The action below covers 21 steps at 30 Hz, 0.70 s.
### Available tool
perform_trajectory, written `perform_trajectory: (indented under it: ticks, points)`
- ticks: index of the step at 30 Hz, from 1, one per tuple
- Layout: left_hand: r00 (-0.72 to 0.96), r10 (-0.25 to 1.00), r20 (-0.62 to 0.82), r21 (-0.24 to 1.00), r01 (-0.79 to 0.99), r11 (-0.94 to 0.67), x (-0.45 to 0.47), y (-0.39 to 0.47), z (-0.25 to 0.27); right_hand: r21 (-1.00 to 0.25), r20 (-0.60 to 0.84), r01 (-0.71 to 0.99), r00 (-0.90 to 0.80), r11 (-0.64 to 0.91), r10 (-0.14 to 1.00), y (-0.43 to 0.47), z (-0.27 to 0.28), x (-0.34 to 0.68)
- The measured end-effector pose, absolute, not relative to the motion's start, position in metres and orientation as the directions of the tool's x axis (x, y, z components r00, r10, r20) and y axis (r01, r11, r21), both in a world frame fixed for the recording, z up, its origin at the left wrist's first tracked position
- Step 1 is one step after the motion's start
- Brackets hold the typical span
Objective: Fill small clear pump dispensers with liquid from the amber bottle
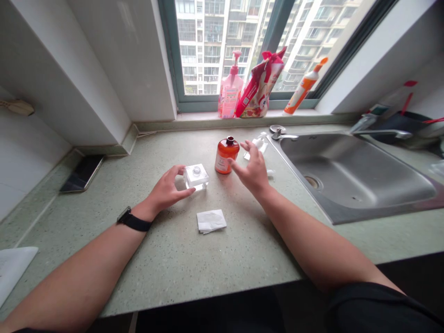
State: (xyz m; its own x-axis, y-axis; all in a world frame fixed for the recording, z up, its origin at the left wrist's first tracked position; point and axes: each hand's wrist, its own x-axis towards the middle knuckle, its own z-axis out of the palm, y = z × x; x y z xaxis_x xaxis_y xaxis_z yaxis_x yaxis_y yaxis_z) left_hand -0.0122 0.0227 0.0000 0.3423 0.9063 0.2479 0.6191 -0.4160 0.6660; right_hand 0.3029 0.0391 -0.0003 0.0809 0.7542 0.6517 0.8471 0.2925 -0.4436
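A clear, square bottle [196,178] with a short round neck stands on the counter. My left hand [168,188] grips it from the left, thumb along its front and fingers at its back corner. Just to the right stands an orange-red bottle [225,159] with a pale label and an uncapped dark neck. My right hand [253,171] is beside that bottle, fingers spread, its thumb tip overlapping the bottle's edge; whether it touches cannot be told. Behind my right hand lies a white pump top [261,138], partly hidden. A folded white tissue [211,220] rests in front of the bottles.
A steel sink [347,210] with a faucet [367,122] is on the right. On the windowsill are a pink pump bottle [229,95], a red bag [260,88] and an orange-and-white bottle [304,90]. A dark phone [82,174] lies at the left.
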Motion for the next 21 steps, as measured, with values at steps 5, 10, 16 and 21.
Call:
perform_trajectory:
  ticks: [5,10,16,21]
  points:
    - [0.335,0.91,0.245,0.675,0.615,-0.408,-0.013,0.025,-0.003,-0.384,0.656,0.744,-0.197,0.547,0.729,0.001,0.04,0.29]
    - [0.348,0.902,0.257,0.677,0.601,-0.425,-0.013,0.026,-0.004,-0.429,0.171,0.65,-0.623,0.627,0.763,-0.019,0.044,0.268]
    - [0.349,0.902,0.256,0.663,0.616,-0.426,-0.013,0.024,-0.003,-0.408,-0.129,0.727,-0.644,0.552,0.754,-0.023,0.036,0.257]
    - [0.348,0.904,0.248,0.667,0.615,-0.42,-0.012,0.024,-0.003,-0.499,-0.161,0.673,-0.691,0.546,0.705,-0.026,0.03,0.252]
